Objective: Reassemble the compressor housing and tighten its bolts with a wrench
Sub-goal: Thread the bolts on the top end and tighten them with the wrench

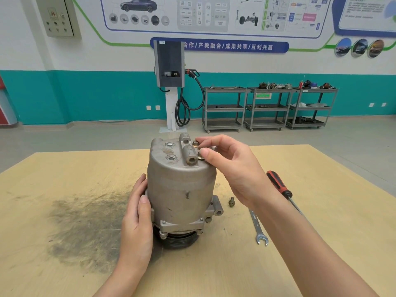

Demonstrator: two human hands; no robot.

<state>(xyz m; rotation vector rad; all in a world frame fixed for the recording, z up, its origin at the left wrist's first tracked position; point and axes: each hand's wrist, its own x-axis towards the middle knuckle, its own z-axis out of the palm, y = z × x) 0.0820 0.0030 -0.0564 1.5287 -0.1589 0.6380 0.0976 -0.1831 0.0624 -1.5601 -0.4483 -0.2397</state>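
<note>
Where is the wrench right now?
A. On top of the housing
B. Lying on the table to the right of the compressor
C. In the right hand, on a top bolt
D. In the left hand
B: the wrench lies flat on the table right of the compressor, beside the screwdriver, while the right hand fingers a bolt on top and the left hand steadies the side.

Here's the desk [321,221], a pale wooden top with a big dark greasy smudge [85,228] spread across its left side. Standing upright at centre is the compressor [182,189], pulley end down. Just right of it lies a loose bolt [231,202], then an open-ended wrench [258,229], and a red-and-black-handled screwdriver [279,185] further right.
</note>
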